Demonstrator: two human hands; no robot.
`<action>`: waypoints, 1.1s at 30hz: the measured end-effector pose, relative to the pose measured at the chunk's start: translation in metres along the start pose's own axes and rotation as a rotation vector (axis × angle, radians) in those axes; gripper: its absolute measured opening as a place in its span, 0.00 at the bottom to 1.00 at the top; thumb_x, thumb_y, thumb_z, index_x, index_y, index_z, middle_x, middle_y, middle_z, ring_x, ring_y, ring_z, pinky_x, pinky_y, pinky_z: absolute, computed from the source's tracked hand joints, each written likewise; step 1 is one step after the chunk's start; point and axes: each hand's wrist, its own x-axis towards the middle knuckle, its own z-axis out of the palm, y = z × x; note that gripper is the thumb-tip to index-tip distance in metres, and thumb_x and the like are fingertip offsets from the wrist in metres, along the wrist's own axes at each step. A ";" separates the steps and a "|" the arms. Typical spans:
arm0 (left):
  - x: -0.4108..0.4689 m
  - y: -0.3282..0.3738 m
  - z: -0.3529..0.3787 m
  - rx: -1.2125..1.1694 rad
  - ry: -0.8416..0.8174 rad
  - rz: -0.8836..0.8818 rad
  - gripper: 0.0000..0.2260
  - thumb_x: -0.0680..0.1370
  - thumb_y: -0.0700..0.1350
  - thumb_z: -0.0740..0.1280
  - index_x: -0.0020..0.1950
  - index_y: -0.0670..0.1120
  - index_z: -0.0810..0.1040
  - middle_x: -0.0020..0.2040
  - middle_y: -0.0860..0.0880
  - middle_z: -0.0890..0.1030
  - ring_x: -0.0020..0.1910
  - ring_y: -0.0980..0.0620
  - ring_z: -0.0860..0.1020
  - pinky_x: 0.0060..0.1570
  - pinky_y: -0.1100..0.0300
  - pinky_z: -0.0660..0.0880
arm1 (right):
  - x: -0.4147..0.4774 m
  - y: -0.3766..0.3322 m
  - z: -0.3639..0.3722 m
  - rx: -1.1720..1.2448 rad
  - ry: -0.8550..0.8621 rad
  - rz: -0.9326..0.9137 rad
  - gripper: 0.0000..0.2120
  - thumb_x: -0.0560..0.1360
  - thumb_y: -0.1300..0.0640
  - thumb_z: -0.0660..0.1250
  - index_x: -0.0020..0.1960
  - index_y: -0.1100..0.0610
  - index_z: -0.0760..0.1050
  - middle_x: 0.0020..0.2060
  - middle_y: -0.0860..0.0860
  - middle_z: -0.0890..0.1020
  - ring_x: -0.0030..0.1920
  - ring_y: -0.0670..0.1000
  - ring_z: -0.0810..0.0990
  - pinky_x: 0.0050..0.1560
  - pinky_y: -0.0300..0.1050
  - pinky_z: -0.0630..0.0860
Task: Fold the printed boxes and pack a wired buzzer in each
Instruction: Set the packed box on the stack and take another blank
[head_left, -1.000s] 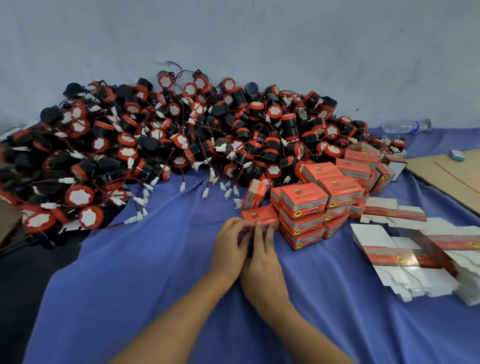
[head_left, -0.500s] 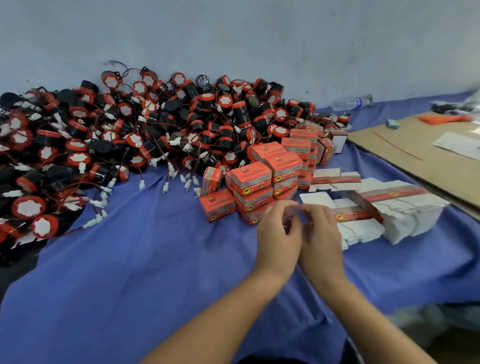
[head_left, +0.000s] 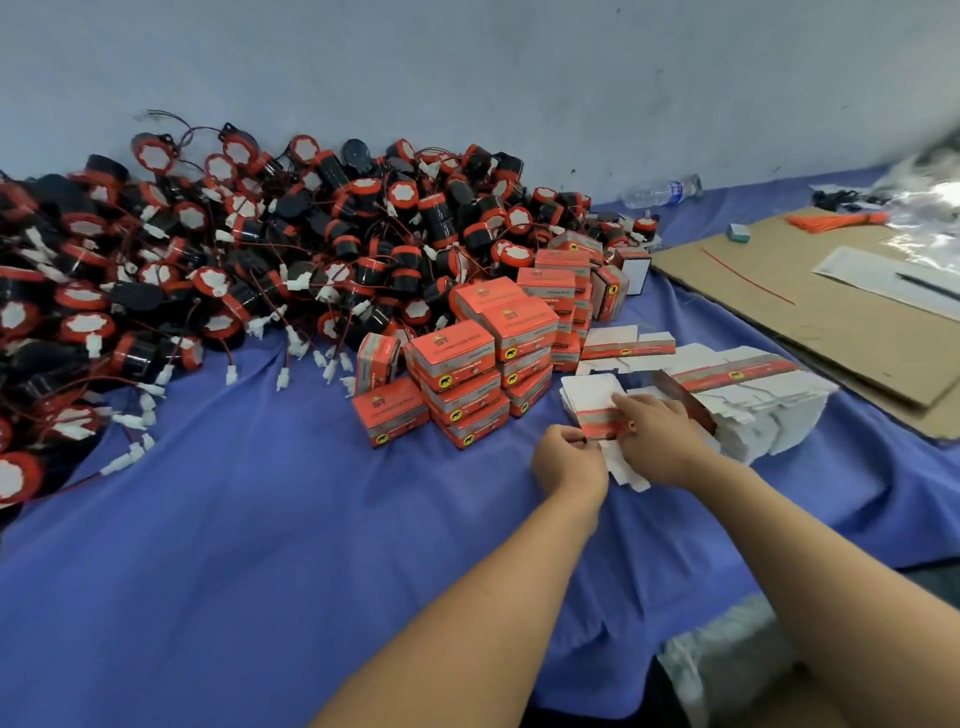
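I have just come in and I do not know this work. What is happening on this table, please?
A person is packing wired buzzers into small printed boxes. Both hands are on one flat, unfolded box blank: the left hand pinches its near edge, and the right hand lies on it, at the stack of flat blanks. Folded orange boxes stand piled in the middle of the blue cloth. A large heap of loose buzzers lies behind, by the wall.
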 end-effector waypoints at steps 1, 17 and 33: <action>-0.002 0.001 -0.002 -0.060 0.004 -0.001 0.05 0.79 0.39 0.68 0.51 0.49 0.80 0.48 0.52 0.82 0.44 0.54 0.79 0.37 0.64 0.75 | -0.002 -0.001 -0.005 0.046 0.016 0.010 0.29 0.82 0.50 0.58 0.82 0.48 0.57 0.80 0.51 0.62 0.78 0.62 0.57 0.76 0.61 0.59; -0.138 -0.001 -0.242 0.134 0.056 0.995 0.31 0.72 0.58 0.77 0.73 0.57 0.72 0.71 0.52 0.73 0.73 0.49 0.71 0.68 0.63 0.69 | -0.185 -0.168 -0.072 1.423 0.298 -0.598 0.24 0.70 0.63 0.76 0.65 0.49 0.79 0.59 0.52 0.84 0.60 0.57 0.84 0.59 0.56 0.81; -0.214 -0.063 -0.411 0.180 0.097 0.660 0.36 0.64 0.65 0.79 0.71 0.69 0.72 0.69 0.63 0.78 0.71 0.61 0.73 0.64 0.68 0.71 | -0.263 -0.268 0.017 1.376 -0.637 -0.251 0.18 0.74 0.35 0.71 0.53 0.47 0.87 0.52 0.40 0.86 0.58 0.40 0.82 0.49 0.47 0.84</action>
